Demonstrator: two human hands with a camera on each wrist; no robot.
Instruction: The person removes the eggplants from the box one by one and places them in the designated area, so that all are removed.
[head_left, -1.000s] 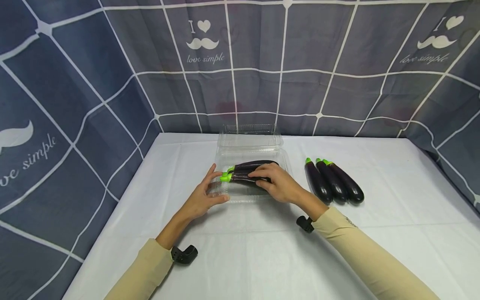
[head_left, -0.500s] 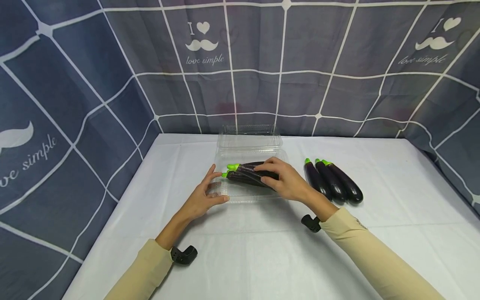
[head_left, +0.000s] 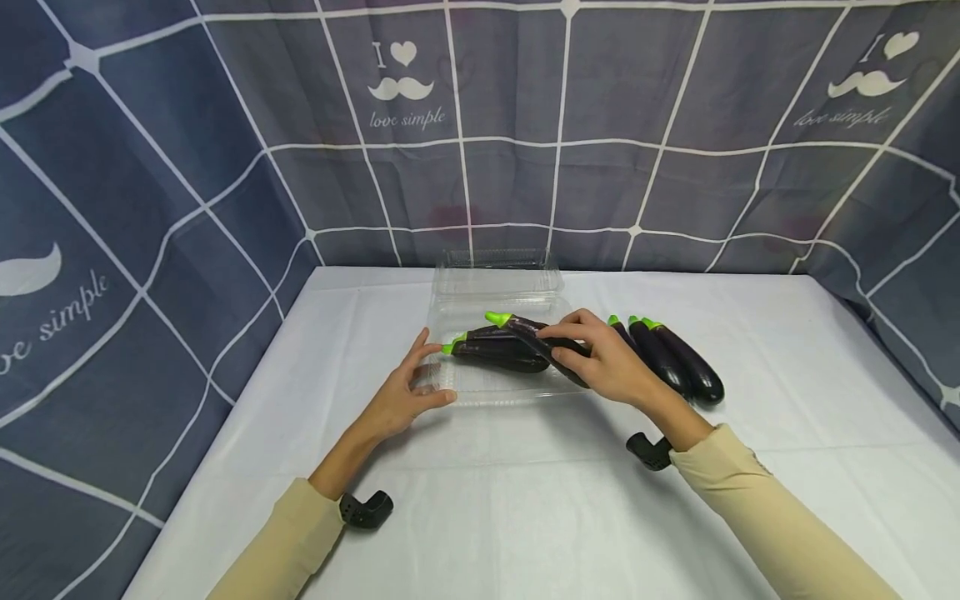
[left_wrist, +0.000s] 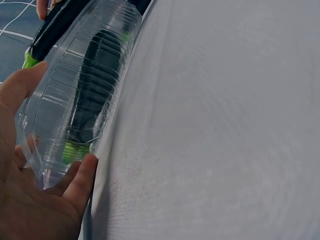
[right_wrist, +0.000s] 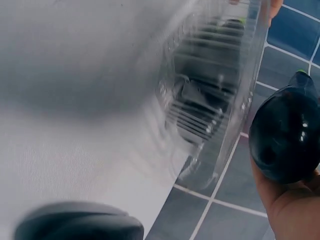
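Observation:
A clear plastic clamshell container lies with its lid raised on the white table. Two dark eggplants rest inside it; the nearer eggplant has its green stem to the left. My left hand holds the container's left end, thumb at the near side and fingers at the far side. Over the container's right part, my right hand grips another eggplant by its thick end, stem tilted up and left. In the right wrist view, that eggplant is apart from the container wall.
Right of the container lie three more eggplants side by side, one partly hidden by my right hand. A grey grid-patterned cloth hangs behind and beside the white table. Black cameras sit on both wrists.
My right hand has taken an eggplant from the others in the container, raised it and moved it right, its stem swinging upward. My left hand has stayed at the container's left end.

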